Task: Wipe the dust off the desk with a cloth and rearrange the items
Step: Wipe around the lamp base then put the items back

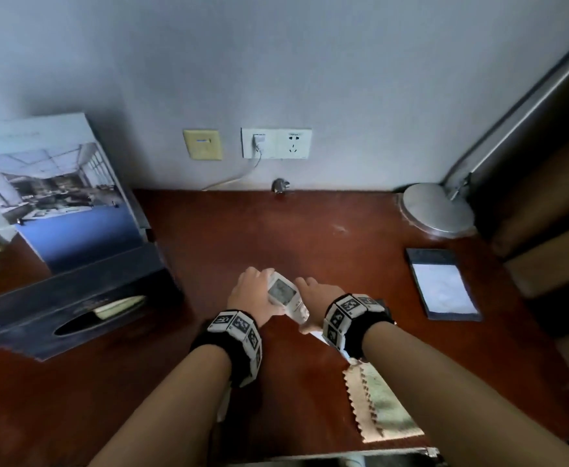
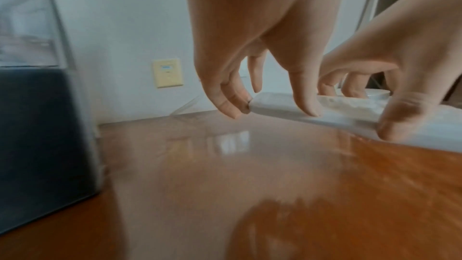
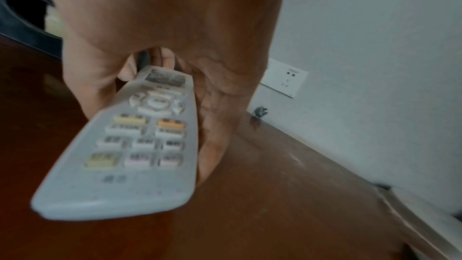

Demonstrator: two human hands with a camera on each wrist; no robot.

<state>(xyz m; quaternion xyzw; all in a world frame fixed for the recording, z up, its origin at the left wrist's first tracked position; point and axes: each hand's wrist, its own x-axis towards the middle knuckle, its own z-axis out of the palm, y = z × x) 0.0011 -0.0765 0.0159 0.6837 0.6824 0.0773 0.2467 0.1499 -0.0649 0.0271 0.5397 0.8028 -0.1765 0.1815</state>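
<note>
A white remote control point(image 1: 283, 293) with a small screen and coloured buttons sits at the middle of the reddish-brown desk point(image 1: 326, 230), and both hands hold it. My left hand point(image 1: 251, 289) curls its fingers over the far end, as the left wrist view shows on the remote point(image 2: 275, 104). My right hand point(image 1: 315, 298) pinches the sides nearer to me, thumb on one edge and fingers on the other. In the right wrist view the remote point(image 3: 140, 145) is blurred and tilts low over the desk. A beige and green cloth point(image 1: 377, 406) lies flat near the front edge, under my right forearm.
A dark tissue box point(image 1: 74, 305) stands at the left, with a picture board point(image 1: 50, 190) leaning on the wall behind it. On the right lie a notepad point(image 1: 441, 284) and a round lamp base point(image 1: 438, 210). Wall sockets point(image 1: 276, 143) and a loose plug point(image 1: 279, 185) are at the back.
</note>
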